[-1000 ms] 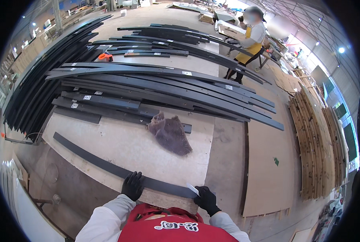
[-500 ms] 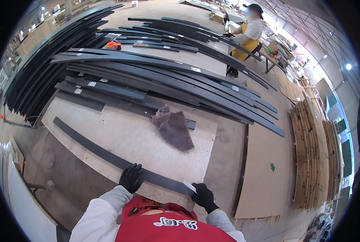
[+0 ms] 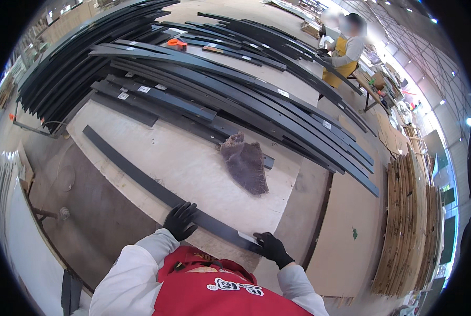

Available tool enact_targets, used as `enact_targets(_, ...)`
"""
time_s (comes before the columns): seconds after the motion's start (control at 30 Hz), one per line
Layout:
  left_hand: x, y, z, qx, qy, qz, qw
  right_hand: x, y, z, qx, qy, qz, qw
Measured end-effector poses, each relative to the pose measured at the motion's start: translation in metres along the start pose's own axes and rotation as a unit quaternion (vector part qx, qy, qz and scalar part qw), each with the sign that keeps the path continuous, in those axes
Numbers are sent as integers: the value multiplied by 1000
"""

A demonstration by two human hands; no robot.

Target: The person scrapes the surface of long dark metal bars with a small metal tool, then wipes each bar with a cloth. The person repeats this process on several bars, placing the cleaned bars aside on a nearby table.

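A long dark grey slat lies slantwise along the near edge of the pale work table, close to my body. My left hand, in a black glove, rests on the slat's near half, fingers stretched across it and thumb apart. At the slat's near right end is my right hand, also gloved in black, its fingers closed at the end of a small white label. The label lies almost against the slat's top; the fingertips' underside is hidden. Beyond the slat sits a worn brown cloth pad.
Many dark slats with small white labels are stacked across the table's far side. An orange tape dispenser stands among them. Right are a brown board and upright wooden strips. A person in a yellow apron stands far right.
The white label has gone from tilted up to nearly flat on the slat. My left hand now lies further over the slat. The whole view has shifted, with the scene turned slightly.
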State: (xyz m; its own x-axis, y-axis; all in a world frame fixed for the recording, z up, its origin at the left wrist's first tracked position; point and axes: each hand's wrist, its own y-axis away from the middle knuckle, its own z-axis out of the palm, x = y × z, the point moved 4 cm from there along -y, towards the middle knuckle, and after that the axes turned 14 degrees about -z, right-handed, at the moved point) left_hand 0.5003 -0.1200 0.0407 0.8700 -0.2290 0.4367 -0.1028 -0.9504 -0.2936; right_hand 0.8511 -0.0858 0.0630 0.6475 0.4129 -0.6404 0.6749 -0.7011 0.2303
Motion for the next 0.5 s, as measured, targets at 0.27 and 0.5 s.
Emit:
enact_targets(0.27,-16,19,18,11,16,-15,1000,-64,-144,-4,73,-38,-136,987)
enact_targets(0.5,-14,19,0,-16,44,12,999,-97,-229,26,48,0,-281,959)
